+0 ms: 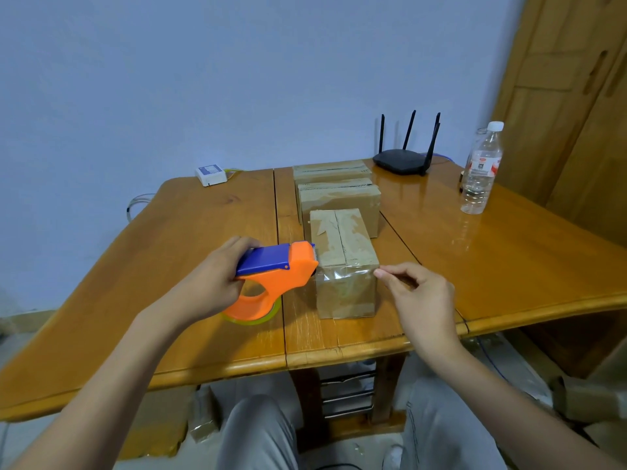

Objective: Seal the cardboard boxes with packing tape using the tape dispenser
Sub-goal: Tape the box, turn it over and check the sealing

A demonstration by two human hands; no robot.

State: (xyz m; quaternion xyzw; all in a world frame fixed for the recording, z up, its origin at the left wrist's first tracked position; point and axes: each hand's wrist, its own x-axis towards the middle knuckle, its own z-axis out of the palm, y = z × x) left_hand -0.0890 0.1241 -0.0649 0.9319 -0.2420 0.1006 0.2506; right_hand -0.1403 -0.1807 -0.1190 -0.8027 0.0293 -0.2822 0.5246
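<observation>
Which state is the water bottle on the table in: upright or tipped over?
Upright. The water bottle stands on its base on the table, white cap at the top.

I see the orange-and-blue tape dispenser [271, 276] touching the nearest cardboard box [342, 266] on its left, clear tape [346, 272] across its front; two taped boxes [336, 188] sit behind it.

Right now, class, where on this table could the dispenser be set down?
Bare wood lies left of the nearest box, up to the white adapter, and right of it toward the bottle. The middle is crowded with boxes.
</observation>
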